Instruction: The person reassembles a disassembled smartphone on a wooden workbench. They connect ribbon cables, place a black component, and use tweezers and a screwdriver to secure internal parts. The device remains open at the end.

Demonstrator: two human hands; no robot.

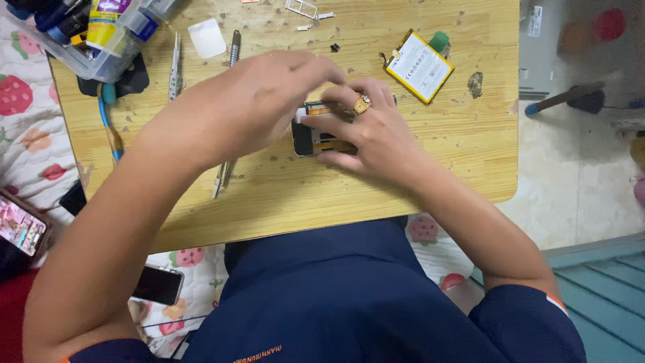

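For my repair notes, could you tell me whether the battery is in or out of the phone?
Out: the battery lies alone on the wooden table, apart from the opened phone.

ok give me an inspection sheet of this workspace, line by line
surface: wooden table, scuffed and spotted
job's things: opened phone lying flat under both hands; removed battery apart at upper right
clutter: tweezers, plastic box of bottles, white pad, small metal parts
grippers: left hand with fingertips over the phone's top; right hand, ringed, pressing on the phone
cables: blue cable at the table's left edge
surroundings: strawberry-print quilt, two other phones, tiled floor
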